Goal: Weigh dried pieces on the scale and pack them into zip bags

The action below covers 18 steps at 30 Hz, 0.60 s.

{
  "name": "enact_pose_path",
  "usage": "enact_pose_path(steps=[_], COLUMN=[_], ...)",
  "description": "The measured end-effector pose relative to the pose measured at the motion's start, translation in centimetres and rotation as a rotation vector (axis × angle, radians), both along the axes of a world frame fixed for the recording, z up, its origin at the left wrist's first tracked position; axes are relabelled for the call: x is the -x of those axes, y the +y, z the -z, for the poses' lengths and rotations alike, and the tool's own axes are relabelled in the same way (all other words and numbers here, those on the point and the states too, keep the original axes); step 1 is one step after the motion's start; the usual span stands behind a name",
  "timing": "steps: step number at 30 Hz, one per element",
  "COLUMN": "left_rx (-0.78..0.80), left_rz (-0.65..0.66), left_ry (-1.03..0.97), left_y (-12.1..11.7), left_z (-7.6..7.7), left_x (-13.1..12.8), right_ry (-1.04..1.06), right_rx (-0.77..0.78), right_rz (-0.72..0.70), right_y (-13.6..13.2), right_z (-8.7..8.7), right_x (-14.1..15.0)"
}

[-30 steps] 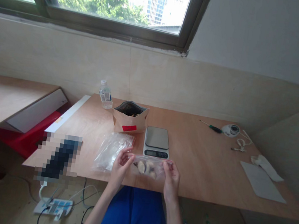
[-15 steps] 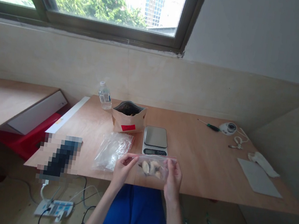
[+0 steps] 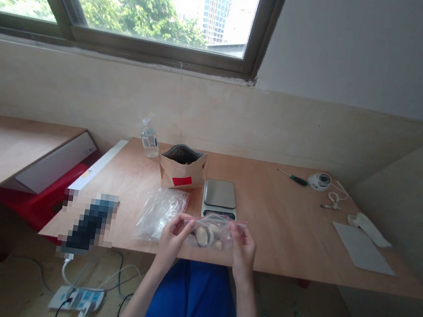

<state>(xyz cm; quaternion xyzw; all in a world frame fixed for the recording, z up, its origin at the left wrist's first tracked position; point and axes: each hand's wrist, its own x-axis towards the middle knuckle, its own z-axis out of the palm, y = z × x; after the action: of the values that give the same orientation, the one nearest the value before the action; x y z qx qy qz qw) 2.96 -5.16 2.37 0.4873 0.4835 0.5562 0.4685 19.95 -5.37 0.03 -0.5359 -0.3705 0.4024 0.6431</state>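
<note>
Between my hands, near the table's front edge, is a clear zip bag with several pale, dark-edged slices inside. My left hand pinches its top left corner, and my right hand pinches the top right. The red-lined mouth of the bag bows up in the middle. Just beyond it sits a kitchen scale with a bare metal plate; the bag partly covers its display. Left of the scale stands an open brown paper pouch with a red label and dark contents. A stack of clear plastic bags lies beside my left hand.
A water bottle stands behind the pouch. Toward the right lie a screwdriver, a white dome camera with its cable, a white sheet and a white cloth. A power strip is on the floor at left.
The bag's mouth, straight and flat before, now bulges upward in the middle. My right hand has shifted slightly left, and the slices inside have moved a little.
</note>
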Motion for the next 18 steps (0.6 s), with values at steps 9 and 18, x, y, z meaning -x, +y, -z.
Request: enact_pose_path(steps=[9,18], left_rx=[0.002,-0.016], left_rz=[0.088,0.019], left_ry=[0.012,-0.012], left_y=[0.01,-0.40], left_z=[0.25,-0.43], left_x=[-0.32,-0.34], right_ry=[0.192,0.122], right_rx=[0.075,0.049], right_rz=[0.100,0.107], right_y=[-0.41,-0.52], right_z=[-0.53,-0.61], right_x=[0.78,0.76])
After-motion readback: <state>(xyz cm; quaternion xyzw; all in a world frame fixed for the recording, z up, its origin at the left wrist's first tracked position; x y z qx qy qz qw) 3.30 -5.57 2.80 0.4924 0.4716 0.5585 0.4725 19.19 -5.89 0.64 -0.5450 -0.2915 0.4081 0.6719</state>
